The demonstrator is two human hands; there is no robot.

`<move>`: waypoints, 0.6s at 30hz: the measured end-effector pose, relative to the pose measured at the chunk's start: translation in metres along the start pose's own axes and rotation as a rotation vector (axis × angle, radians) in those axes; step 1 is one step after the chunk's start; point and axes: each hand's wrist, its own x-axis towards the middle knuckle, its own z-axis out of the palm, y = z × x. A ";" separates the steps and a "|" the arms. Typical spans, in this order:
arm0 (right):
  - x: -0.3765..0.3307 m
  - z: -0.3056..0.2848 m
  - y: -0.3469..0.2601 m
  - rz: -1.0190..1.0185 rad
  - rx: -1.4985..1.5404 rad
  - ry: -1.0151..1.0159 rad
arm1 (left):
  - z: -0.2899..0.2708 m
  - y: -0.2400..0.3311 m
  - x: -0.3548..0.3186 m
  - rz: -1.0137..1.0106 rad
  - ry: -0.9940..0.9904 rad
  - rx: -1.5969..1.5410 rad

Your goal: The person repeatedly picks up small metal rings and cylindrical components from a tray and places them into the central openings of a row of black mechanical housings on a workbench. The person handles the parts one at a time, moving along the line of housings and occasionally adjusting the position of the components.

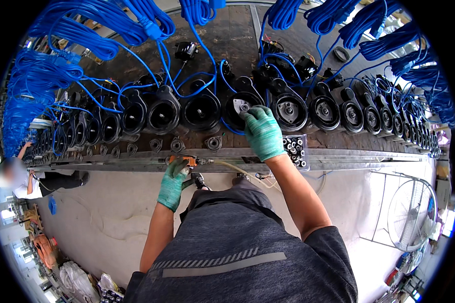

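Observation:
My right hand, in a green and grey knit glove, reaches into a round black housing on the bench. Its bent fingers press on a grey metal flange plate with a round centre; the fingertips are partly hidden. Lower and to the left, my gloved left hand is wrapped around an orange air tool. A metal coupling joins it to a pale yellow hose. Just right of the worked housing, another black housing has a similar plate seated in it. The housing to the left shows a bare shaft.
Black housings line the bench both ways. Coiled blue power cords hang above. Loose flange plates lie along the front edge, beside a clear tray of small round parts. A floor fan stands right; another person works far left.

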 end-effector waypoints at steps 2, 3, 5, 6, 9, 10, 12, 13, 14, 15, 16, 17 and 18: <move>-0.008 -0.009 -0.009 -0.014 0.026 0.005 | -0.007 -0.005 0.009 -0.008 -0.017 0.030; -0.016 -0.016 -0.015 -0.015 0.036 0.003 | -0.009 -0.008 0.014 -0.017 -0.032 0.052; -0.043 -0.022 -0.022 -0.004 0.096 -0.028 | -0.011 -0.012 0.022 -0.043 -0.055 0.105; -0.060 -0.025 -0.024 0.037 0.129 -0.055 | -0.009 -0.012 0.026 -0.062 -0.068 0.137; -0.111 -0.025 -0.023 0.248 0.213 -0.107 | -0.003 -0.012 0.034 -0.098 -0.110 0.206; -0.128 -0.020 -0.014 0.334 0.169 -0.133 | -0.001 -0.012 0.037 -0.111 -0.104 0.210; -0.152 -0.024 0.006 0.557 0.085 -0.213 | -0.002 -0.017 0.043 -0.142 -0.082 0.207; -0.172 -0.016 0.029 0.652 0.005 -0.192 | 0.000 -0.018 0.043 -0.140 -0.093 0.205; -0.182 -0.015 0.046 0.721 -0.060 -0.207 | 0.002 -0.015 0.043 -0.136 -0.100 0.204; -0.184 -0.015 0.059 0.781 -0.124 -0.218 | 0.003 -0.013 0.045 -0.126 -0.104 0.200; -0.177 -0.017 0.064 0.798 -0.116 -0.241 | 0.001 -0.014 0.048 -0.128 -0.121 0.214; -0.170 -0.019 0.068 0.813 -0.107 -0.264 | -0.001 -0.016 0.050 -0.133 -0.123 0.209; -0.165 -0.017 0.068 0.794 -0.116 -0.294 | -0.001 -0.015 0.051 -0.137 -0.127 0.206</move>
